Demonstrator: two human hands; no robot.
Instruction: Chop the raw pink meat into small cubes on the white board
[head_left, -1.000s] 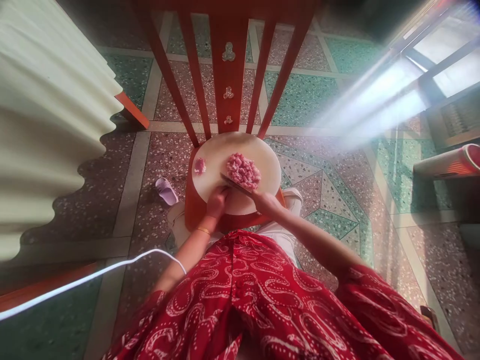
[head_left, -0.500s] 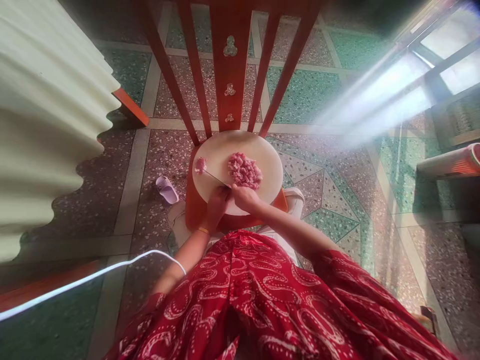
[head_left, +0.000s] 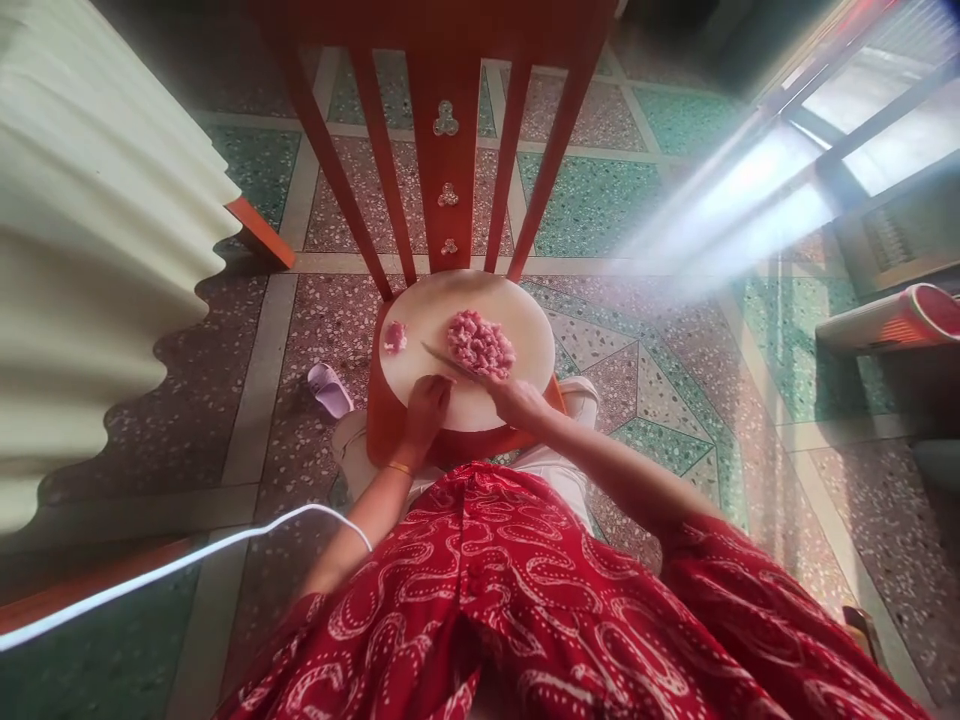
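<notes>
Guide the knife [head_left: 452, 361], gripped in the right hand [head_left: 517, 402], low beside the meat pile [head_left: 481, 341], clear of the curled left hand [head_left: 429, 402]; whether that holds anything, I cannot tell.

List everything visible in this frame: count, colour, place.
meat pile: 1, pink, on board
meat piece: 1, pink, board's left side
knife: 1, greyish, beside pile, in right hand
board: 1, cream, on chair
chair: 1, red-brown, centre
slipper: 1, lilac, floor left of chair
cloth: 1, cream, left
cable: 1, white, lower left
container: 1, pale and red, right
floor: 1, mauve, green, pale, below
bracelet: 1, gold-coloured, left wrist
garment: 1, red, white-patterned, bottom
left hand: 1, at board's near edge
right hand: 1, gripping knife
</notes>
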